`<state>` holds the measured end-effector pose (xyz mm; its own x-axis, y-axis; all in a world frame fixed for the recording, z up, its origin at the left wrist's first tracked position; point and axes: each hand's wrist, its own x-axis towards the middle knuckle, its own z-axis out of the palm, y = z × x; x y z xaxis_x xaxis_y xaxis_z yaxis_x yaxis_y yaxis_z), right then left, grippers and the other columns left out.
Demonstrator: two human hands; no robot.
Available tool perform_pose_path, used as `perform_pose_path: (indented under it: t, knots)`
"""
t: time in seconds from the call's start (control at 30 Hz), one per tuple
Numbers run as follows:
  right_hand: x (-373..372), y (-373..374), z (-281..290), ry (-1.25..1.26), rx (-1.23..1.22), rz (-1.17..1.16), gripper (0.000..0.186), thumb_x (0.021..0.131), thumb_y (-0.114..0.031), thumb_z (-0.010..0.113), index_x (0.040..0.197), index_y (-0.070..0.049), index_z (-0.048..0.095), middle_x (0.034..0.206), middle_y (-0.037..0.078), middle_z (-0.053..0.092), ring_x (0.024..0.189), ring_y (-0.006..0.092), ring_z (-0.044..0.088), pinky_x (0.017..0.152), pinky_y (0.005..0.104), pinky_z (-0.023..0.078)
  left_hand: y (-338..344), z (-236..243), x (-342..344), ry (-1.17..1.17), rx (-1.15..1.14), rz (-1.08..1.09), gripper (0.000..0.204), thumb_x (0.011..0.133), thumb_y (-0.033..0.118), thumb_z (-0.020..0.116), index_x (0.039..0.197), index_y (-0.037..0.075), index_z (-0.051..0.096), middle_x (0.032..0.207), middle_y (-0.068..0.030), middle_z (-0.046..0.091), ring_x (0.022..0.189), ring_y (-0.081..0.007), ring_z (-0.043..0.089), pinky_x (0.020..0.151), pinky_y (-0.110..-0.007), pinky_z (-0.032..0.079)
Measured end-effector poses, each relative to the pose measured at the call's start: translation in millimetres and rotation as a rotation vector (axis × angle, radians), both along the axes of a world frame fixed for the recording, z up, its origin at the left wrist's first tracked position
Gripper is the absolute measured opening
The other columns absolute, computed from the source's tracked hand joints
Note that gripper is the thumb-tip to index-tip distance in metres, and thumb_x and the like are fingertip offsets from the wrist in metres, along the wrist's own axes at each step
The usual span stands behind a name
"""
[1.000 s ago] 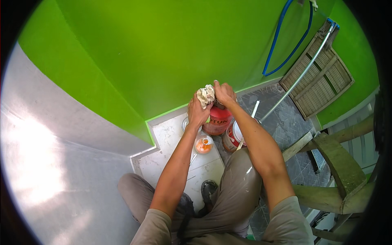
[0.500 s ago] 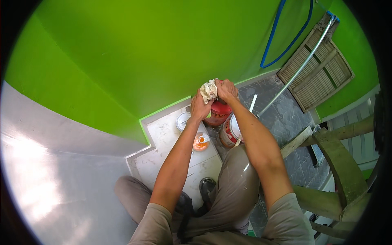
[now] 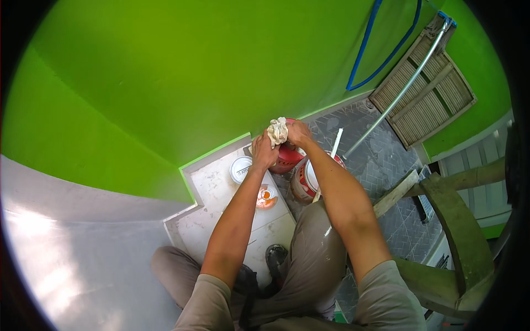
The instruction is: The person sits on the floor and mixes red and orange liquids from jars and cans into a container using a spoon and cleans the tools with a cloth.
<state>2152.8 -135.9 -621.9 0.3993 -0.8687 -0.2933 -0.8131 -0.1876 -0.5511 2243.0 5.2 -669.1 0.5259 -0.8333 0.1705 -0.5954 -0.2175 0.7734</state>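
A crumpled off-white rag (image 3: 277,131) is bunched over the top of a red bucket (image 3: 286,160) by the green wall. My left hand (image 3: 266,150) has its fingers closed on the rag. My right hand (image 3: 298,134) is curled at the bucket's far top side, right beside the rag; what its fingers grip is hidden. Just right of the red bucket stands a white-and-red paint bucket (image 3: 303,185), partly behind my right forearm. Near my left forearm are a clear container with orange contents (image 3: 267,197) and a round white-topped can (image 3: 240,169).
A white stick (image 3: 337,142) juts up by the paint bucket. A long metal pole (image 3: 400,98) slants up to the wall near a slatted wooden panel (image 3: 424,91). A blue hose (image 3: 360,55) hangs against the wall. Wooden beams (image 3: 461,231) stand at the right.
My hands and the rag have come slightly nearer to me, lower over the red bucket. The view has shifted a little; more of the white-topped can shows.
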Motion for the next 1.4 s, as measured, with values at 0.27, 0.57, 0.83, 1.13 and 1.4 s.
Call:
perform_pose_path:
  t: [0.27,0.57,0.83,1.13,1.4]
  knots:
    - [10,-10,-13,-0.071,0.147,0.060,0.051,0.094,-0.037,0.053,0.093,0.009,0.076,0.087,0.027,0.076,0.099,0.0412,0.075,0.095,0.0500,0.055,0,-8,9,0.049,0.035,0.009,0.065,0.087,0.014,0.074,0.145,-0.002,0.050,0.129,-0.0272,0.067,0.130,-0.0429,0.058,0.117,-0.053,0.035]
    - [-17,-35,3,-0.232,-0.182,-0.387,0.049,0.091,-0.033,0.066,0.125,0.002,0.071,0.126,0.034,0.068,0.122,0.0479,0.065,0.105,0.0542,0.050,6,-6,-23,-0.379,0.077,-0.051,0.076,0.075,0.004,0.072,0.148,0.003,0.052,0.145,-0.0189,0.059,0.143,-0.0344,0.047,0.125,-0.050,0.027]
    - [-27,-52,-5,-0.421,-0.326,-0.634,0.053,0.089,-0.032,0.067,0.133,-0.003,0.070,0.129,0.033,0.068,0.124,0.0475,0.065,0.107,0.0528,0.049,-1,-4,-47,-0.272,0.006,-0.001,0.062,0.072,0.002,0.073,0.133,0.001,0.060,0.131,-0.0193,0.064,0.131,-0.0384,0.053,0.120,-0.047,0.035]
    - [-16,-78,-45,-0.626,-0.248,-0.515,0.049,0.087,-0.025,0.067,0.131,-0.004,0.071,0.116,0.033,0.073,0.115,0.0475,0.068,0.105,0.0496,0.051,7,-1,-78,-0.179,-0.105,-0.075,0.055,0.069,-0.004,0.066,0.124,0.000,0.064,0.127,-0.0199,0.068,0.126,-0.0399,0.055,0.115,-0.048,0.039]
    - [-21,-59,-3,-0.744,-0.157,-0.391,0.041,0.095,-0.008,0.062,0.133,0.005,0.064,0.097,0.020,0.078,0.081,0.0241,0.078,0.076,0.0331,0.062,0,20,-30,0.261,-0.053,-0.269,0.046,0.081,0.000,0.056,0.126,-0.001,0.069,0.119,-0.0259,0.072,0.115,-0.0476,0.065,0.103,-0.050,0.050]
